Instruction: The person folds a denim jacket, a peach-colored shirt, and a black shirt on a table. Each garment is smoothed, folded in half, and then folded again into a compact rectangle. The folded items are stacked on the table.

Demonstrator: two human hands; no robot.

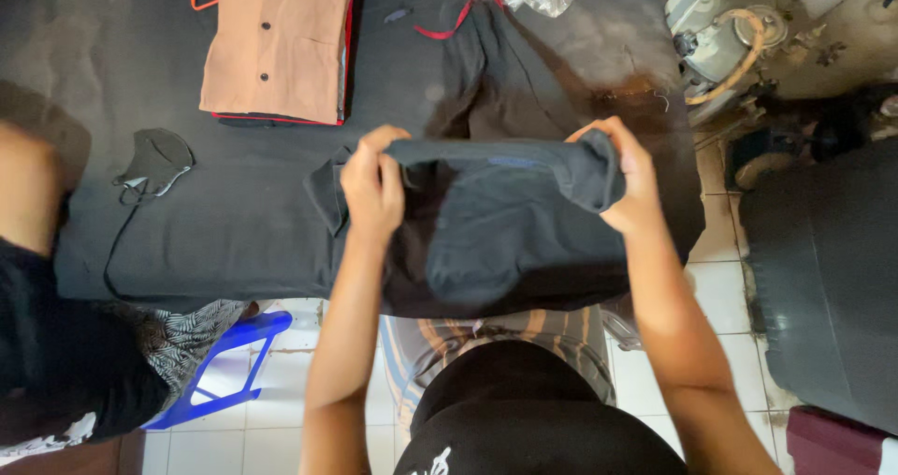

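Fingers of the left hand are curled and pinched shut on the upper edge of a black garment, and those of the right hand are clamped in the same way on the opposite corner, where the cloth is bunched into a roll. In the single head view, the garment is held up between both hands at the near edge of the dark padded table, its lower part hanging down over that edge toward the person's lap. Judged from the grip, a folding step is in hand: the top edge has been gathered and is being turned over the body of the cloth. A level, even lowering onto the table would seem to be called for, so that the fold lies flat without creases. Further back on the table, a folded brown shirt is laid on a red-edged piece, and a black face mask with its cord is seen to the left of the garment. Behind the garment, more dark cloth is spread out. At the table's left end, another person's arm is partly seen.
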